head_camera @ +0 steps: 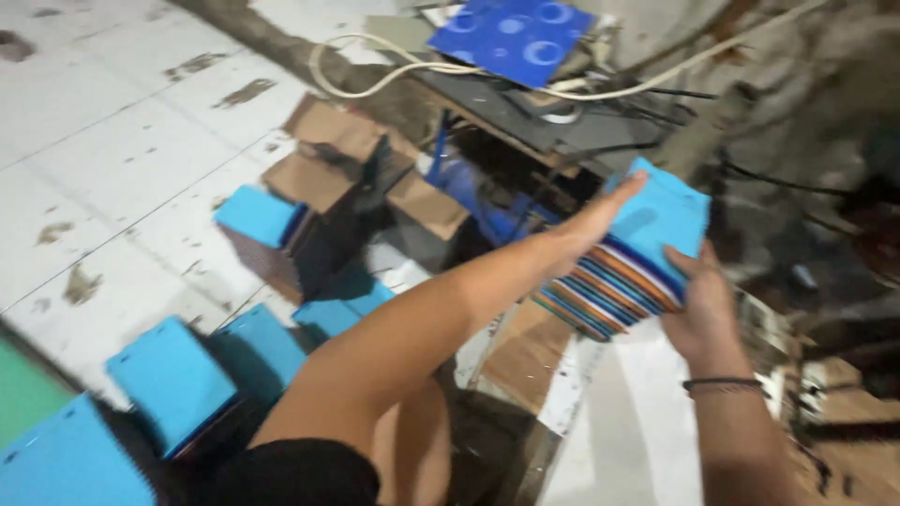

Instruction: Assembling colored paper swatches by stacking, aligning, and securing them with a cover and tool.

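White floor tiles [122, 141], scuffed with brown marks, fill the left of the view, and a cluttered dark corner sits at the top right. Both hands are up on a thick stack of flat square items with a bright blue top face and striped multicoloured edges [628, 267]. The left hand [600, 217] lies flat along the stack's upper left side, fingers stretched out toward the far corner, pressing against it rather than curling round. The right hand [701, 314] cups the near right corner from below, thumb laid on the blue top face, so the stack is clamped between the two hands and held in the air, tilted, above a brown cardboard piece [525, 351] and a white sheet [628, 403]. A thin dark band [722, 382] circles the right wrist.

Down left, more blue-topped stacks [173, 379] stand on the floor, one more [258, 217] rests on a dark block beside open brown cardboard boxes [323, 155]. Up top, a dark blue square panel with pale circles [511, 36] lies on a grey slab, with a cream cable [375, 80] looping beside it. Everything is a little motion-blurred.
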